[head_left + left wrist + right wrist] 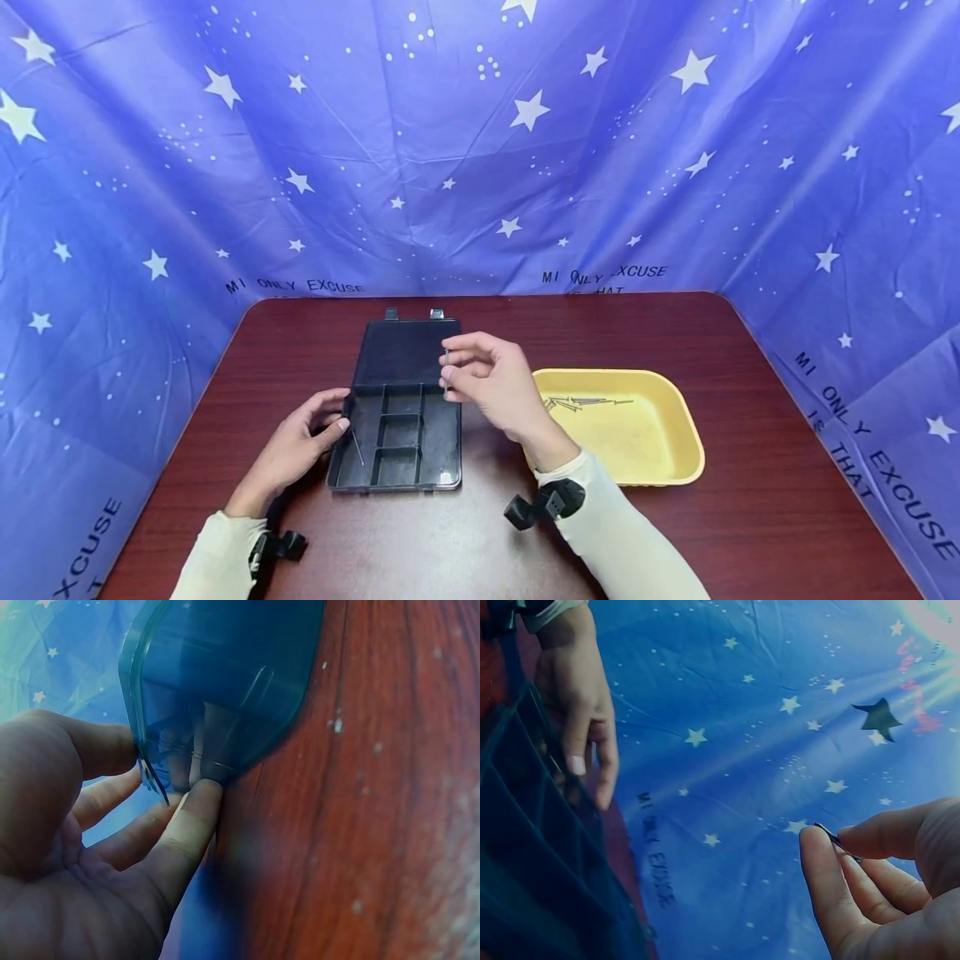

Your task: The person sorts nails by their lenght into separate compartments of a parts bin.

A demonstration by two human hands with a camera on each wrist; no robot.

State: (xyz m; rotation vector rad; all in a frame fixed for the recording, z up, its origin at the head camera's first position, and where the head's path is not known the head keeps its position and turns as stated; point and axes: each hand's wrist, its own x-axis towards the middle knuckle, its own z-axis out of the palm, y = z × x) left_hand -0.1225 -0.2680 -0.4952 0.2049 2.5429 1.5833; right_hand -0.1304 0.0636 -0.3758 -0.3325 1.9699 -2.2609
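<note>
A black compartment box lies with its lid folded back on the table. My left hand grips the box's left side wall, thumb near the rim and fingers along the outside; the left wrist view shows its fingertips at the wall. One thin nail leans in the long left compartment. Above the right side of the box, my right hand pinches another nail, upright between thumb and fingertips. In the right wrist view this nail shows only in part, the fingers hiding the rest.
To the right stands a yellow tray with several loose nails near its back left. Two latches stick out at the lid's far edge. A star-printed curtain hangs behind the dark red table.
</note>
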